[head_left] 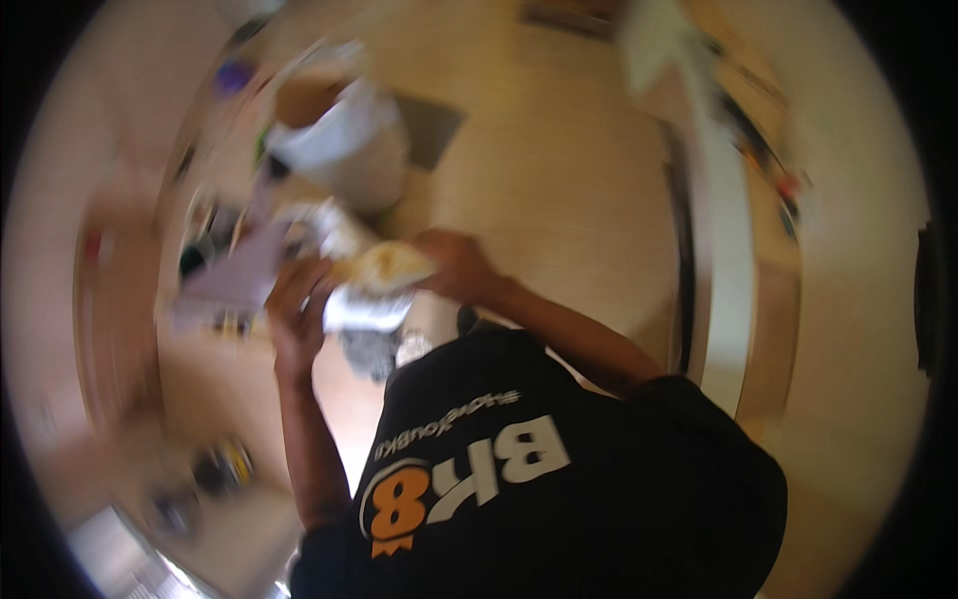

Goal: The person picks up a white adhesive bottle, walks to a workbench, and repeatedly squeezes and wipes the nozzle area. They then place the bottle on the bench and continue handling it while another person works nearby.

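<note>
A pale yellow, soft-looking item [387, 267] spans the gap between my two hands; blur hides what it is. My left hand [299, 296] grips its left end with the fingers. At the other end, my right hand [456, 266] holds it, and the fingertips are partly hidden. Beneath the item lies a white, shiny sheet or bag [367, 313]. A pale purple flat piece [239, 273] is just left of my left hand.
Beyond my hands stands a large white bag or lined bin [359, 150], with a grey mat [428, 129] beside it. A long pale ledge [730, 299] runs along the right. Blurred dark and yellow objects [222, 468] are at the lower left.
</note>
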A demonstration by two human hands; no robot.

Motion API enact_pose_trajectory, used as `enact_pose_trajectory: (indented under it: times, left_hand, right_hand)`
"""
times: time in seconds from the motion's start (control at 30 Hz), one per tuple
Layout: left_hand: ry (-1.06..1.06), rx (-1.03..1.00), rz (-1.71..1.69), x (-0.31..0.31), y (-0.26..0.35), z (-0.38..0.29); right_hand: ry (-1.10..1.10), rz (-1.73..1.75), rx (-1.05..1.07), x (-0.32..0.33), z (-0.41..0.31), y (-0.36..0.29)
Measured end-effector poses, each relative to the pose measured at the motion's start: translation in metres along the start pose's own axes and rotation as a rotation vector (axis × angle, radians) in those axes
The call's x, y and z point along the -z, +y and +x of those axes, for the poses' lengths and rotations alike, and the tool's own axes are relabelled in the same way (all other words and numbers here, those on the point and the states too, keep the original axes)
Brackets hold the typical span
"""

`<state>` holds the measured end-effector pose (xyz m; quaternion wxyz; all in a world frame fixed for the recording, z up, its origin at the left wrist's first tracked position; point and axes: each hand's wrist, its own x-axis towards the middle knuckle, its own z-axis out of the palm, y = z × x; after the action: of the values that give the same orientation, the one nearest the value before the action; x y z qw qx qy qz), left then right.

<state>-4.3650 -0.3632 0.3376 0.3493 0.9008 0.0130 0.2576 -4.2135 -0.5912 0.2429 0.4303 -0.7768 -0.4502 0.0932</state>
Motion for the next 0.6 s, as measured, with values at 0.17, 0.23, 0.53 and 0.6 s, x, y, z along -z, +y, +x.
enact_pose_trajectory:
  times: [0.17,0.23,0.53,0.6]
  left_hand:
    - [-0.289,0.015,-0.34,-0.072,0.013,0.085]
    - [-0.391,-0.004,-0.424,-0.106,0.022,0.117]
    - [-0.685,-0.453,-0.583,-0.246,0.094,0.23]
    - [-0.686,-0.592,-0.502,-0.275,0.105,0.251]
  right_hand:
    - [0.198,0.043,-0.135,0.071,-0.028,0.028]
    - [0.243,0.037,-0.211,0.099,-0.043,0.035]
    - [0.656,0.051,-0.448,0.173,-0.109,0.061]
    - [0.718,0.06,-0.505,0.181,-0.112,0.062]
